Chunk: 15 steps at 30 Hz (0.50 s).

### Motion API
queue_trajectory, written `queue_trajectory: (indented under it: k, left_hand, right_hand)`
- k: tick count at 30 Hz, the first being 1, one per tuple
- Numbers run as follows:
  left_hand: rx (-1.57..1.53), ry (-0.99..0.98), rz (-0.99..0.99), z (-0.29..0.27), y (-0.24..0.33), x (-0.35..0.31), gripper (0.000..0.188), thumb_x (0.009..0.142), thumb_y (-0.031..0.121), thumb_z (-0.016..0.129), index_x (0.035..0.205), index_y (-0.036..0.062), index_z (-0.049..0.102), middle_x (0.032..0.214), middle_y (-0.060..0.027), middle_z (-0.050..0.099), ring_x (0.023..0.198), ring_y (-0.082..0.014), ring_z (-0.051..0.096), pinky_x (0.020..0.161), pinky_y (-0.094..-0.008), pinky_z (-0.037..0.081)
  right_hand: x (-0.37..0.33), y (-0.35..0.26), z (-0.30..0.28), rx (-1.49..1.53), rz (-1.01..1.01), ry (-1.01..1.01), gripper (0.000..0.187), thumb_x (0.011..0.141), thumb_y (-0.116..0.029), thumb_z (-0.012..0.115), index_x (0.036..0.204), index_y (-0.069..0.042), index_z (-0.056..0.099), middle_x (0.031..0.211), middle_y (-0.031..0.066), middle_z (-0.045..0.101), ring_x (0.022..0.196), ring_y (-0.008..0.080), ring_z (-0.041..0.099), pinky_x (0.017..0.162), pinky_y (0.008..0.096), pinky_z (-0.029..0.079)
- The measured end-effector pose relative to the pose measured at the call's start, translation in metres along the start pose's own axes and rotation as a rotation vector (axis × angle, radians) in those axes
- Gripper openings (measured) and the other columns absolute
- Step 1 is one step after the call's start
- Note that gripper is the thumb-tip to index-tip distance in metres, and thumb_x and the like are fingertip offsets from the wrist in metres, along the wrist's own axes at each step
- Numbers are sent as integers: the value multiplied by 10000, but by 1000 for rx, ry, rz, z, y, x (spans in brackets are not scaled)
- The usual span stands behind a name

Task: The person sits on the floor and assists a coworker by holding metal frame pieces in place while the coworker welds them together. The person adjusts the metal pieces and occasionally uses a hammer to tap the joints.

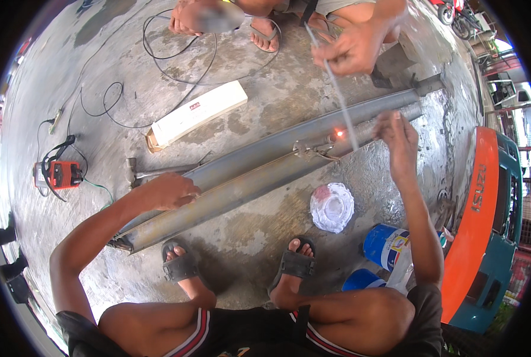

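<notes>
Two long grey steel channels (236, 189) lie side by side, slanting across the concrete. My left hand (173, 190) rests on them near their left end, its fingers slightly bent and holding nothing I can see. Over the right end hovers my right hand (399, 140), empty, its fingers loosely apart and a little blurred. A metal clamp (307, 150) sits on the channels between my hands. Beside it glows a small orange spot (339, 133). Opposite me, a co-worker's hand (352, 52) holds a thin grey rod (339, 89), smeared by motion, its lower end near the glow.
A hammer (132, 172) and a long white box (200, 113) lie beyond the channels. A red welding machine (60, 175) stands left, with cables across the floor. Nearer me are a white-crusted round lid (332, 207) and blue buckets (380, 243). An orange vehicle panel (475, 208) stands right.
</notes>
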<state>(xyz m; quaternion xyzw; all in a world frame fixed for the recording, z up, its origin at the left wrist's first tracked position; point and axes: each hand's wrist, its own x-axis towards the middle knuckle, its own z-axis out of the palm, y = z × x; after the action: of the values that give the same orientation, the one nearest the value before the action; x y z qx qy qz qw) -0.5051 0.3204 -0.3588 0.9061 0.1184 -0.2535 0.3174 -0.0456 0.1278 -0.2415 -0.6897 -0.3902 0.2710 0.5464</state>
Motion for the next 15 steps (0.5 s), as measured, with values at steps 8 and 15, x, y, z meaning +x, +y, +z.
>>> queue_trajectory:
  k: [8, 15]
  left_hand:
    - [4, -43, 18, -6, 14, 12, 325, 984, 296, 608, 1244, 108, 661, 1123, -136, 688, 1044, -345, 640, 937, -489, 470]
    - [-61, 271, -104, -40, 50, -43, 280, 967, 217, 635, 1214, 92, 675, 1058, -99, 694, 1025, -316, 653, 925, -471, 497]
  right_hand:
    - [-3, 46, 7, -373, -234, -147, 264, 987, -208, 676, 1121, 19, 658, 990, 80, 702, 878, 166, 662, 782, 278, 505]
    - [-2, 34, 83, -391, -320, -510, 234, 936, -174, 701, 1087, 1, 665, 1008, 128, 698, 936, 255, 668, 828, 347, 502]
